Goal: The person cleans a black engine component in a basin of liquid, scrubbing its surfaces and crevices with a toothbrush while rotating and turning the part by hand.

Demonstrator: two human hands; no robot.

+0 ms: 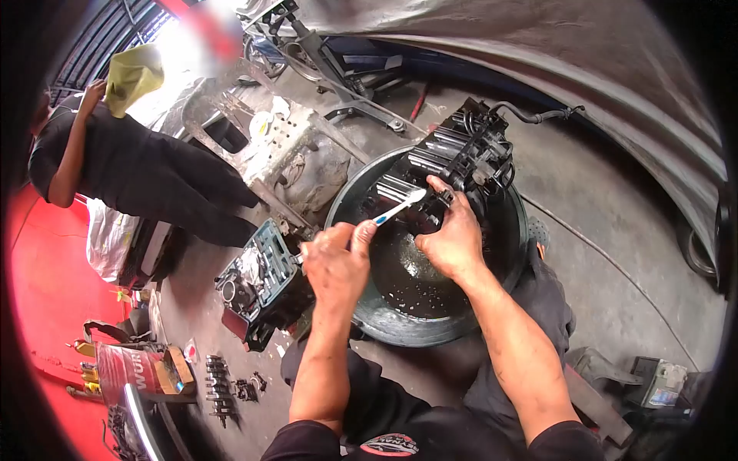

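Note:
My left hand (338, 257) is closed around the handle of a white and blue toothbrush (397, 209). The brush's head is up against, or just above, a black engine part (450, 154) with ribbed sides and hoses. That part lies tilted over a large dark round tub (419, 334), its upper end reaching past the far rim. My right hand (455, 238) grips the near end of the engine part, thumb and fingers spread around it. Dark liquid with some foam (415, 265) shows in the tub below. Exactly where my right fingertips press is partly hidden.
An open toolbox (265, 280) with sockets and metal parts stands left of the tub. A crankshaft (219, 388) lies on the floor at lower left. A worn plastic chair (284, 138) and a jack (338, 69) are beyond. Another person (146, 154) stands at left, holding a yellow cloth.

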